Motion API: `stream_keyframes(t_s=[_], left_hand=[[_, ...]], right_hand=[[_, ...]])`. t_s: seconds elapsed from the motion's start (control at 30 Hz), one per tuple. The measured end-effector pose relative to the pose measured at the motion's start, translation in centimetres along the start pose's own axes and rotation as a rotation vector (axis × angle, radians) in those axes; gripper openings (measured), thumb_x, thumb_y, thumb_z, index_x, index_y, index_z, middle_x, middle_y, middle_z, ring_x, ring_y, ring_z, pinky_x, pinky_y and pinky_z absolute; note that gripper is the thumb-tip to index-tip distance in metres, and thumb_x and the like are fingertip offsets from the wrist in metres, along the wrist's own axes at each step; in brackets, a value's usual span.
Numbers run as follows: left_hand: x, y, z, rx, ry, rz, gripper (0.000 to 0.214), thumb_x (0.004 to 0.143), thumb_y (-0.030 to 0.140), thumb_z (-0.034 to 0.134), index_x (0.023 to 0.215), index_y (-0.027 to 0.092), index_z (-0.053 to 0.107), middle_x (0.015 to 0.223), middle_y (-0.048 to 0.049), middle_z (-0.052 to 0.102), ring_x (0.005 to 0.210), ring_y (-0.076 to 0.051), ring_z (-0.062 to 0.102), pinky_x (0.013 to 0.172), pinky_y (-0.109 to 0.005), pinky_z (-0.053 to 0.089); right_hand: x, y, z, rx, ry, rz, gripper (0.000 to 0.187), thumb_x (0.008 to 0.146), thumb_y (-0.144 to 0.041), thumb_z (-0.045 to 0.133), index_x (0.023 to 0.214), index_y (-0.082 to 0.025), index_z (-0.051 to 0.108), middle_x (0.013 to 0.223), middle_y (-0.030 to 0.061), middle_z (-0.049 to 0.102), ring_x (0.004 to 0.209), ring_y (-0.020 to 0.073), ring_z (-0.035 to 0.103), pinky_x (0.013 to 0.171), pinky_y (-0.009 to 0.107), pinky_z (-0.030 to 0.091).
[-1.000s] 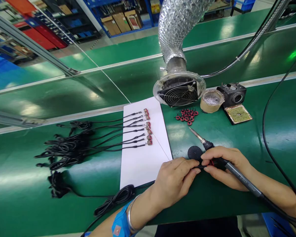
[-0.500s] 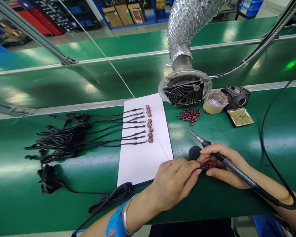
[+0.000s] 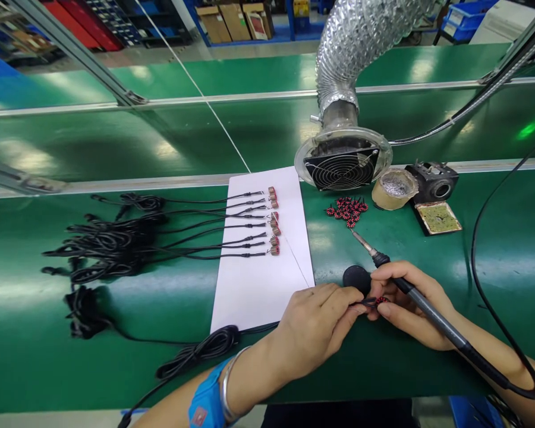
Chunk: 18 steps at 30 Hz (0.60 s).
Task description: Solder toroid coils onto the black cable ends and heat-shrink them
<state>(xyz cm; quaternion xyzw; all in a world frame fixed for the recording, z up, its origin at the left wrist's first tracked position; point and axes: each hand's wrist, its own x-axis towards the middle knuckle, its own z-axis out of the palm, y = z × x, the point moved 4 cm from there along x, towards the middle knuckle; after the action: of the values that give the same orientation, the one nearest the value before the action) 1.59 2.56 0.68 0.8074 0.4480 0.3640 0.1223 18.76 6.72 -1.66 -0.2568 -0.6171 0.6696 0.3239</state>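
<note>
My left hand (image 3: 310, 327) pinches the end of a black cable (image 3: 220, 340), whose thin black leads (image 3: 368, 302) poke out past the fingertips. In my right hand (image 3: 421, 297) are two things: a soldering iron (image 3: 443, 321), resting across the hand with its tip pointing away to the upper left, and a small red-and-black ring coil (image 3: 381, 301) between thumb and fingers. The coil is right at the cable leads; whether they are joined I cannot tell. Just beyond the fingertips lies a round black disc (image 3: 355, 278), partly covered by the right hand.
A pile of ring coils (image 3: 348, 209) sits below the fume extractor (image 3: 343, 166). To its right stand a round tub (image 3: 395, 189) and a soldering iron stand (image 3: 434, 181) with a sponge tray (image 3: 437, 217). Several cables with coil ends lie over white paper (image 3: 249, 291); bundled cables (image 3: 111, 249) are left.
The ring coil has tilted in the right fingers, from facing me to nearly edge-on, and the leads show more clearly. Both hands stay close together. The whole view has shifted slightly.
</note>
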Motion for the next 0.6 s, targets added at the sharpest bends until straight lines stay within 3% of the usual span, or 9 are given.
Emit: stream_keyframes(t_s=[0.37, 0.6], left_hand=[[0.0, 0.0, 0.0, -0.045, 0.006, 0.027, 0.007, 0.096, 0.018, 0.055, 0.100, 0.016, 0.060, 0.082, -0.0008, 0.075, 0.064, -0.013, 0.068, 0.061, -0.023, 0.052], [0.1, 0.0, 0.3, 0.001, 0.021, -0.002, 0.005, 0.094, 0.021, 0.058, 0.094, 0.018, 0.061, 0.075, 0.0012, 0.072, 0.060, -0.013, 0.065, 0.057, -0.024, 0.048]], right_hand=[[-0.2, -0.7, 0.1, -0.342, 0.059, -0.200, 0.034, 0.089, -0.005, 0.057, 0.115, -0.026, 0.054, 0.088, 0.0005, 0.065, 0.072, 0.0120, 0.071, 0.066, 0.021, 0.060], [-0.6, -1.7, -0.2, -0.598, 0.149, -0.400, 0.040, 0.081, -0.005, 0.063, 0.117, -0.023, 0.057, 0.094, 0.0035, 0.071, 0.078, 0.0152, 0.070, 0.068, 0.025, 0.060]])
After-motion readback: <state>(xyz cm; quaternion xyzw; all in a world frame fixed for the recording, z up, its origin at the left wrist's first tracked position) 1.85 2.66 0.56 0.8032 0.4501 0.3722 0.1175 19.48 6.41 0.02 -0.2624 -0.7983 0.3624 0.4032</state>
